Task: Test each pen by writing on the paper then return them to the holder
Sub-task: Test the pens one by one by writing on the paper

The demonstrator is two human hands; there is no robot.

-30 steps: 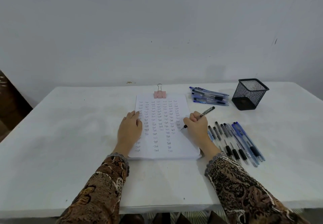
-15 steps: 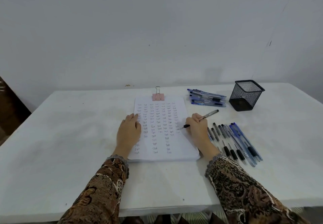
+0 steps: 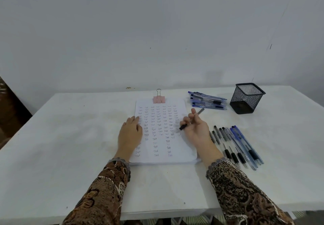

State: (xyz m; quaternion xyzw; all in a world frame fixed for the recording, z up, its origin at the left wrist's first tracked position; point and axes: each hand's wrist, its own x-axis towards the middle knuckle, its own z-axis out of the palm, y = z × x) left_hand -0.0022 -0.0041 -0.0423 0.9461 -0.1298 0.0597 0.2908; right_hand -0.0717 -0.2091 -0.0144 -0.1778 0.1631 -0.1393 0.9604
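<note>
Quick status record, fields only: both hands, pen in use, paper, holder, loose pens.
left hand: flat on left side of the paper
right hand: grips a pen over the paper's right side
paper: rows of handwriting, pink clip at top
holder: black mesh, no pens seen inside
loose pens: blue pile left of holder; row right of paper

The pen (image 3: 183, 127) is blurred, and its middle is hidden within the right hand (image 3: 197, 131). The left edge of the paper (image 3: 163, 145) is partly covered by the left hand (image 3: 130, 133). Both patterned sleeves (image 3: 105, 195) are cut off at the view's near edge. The far rows of writing are too small to be read.
</note>
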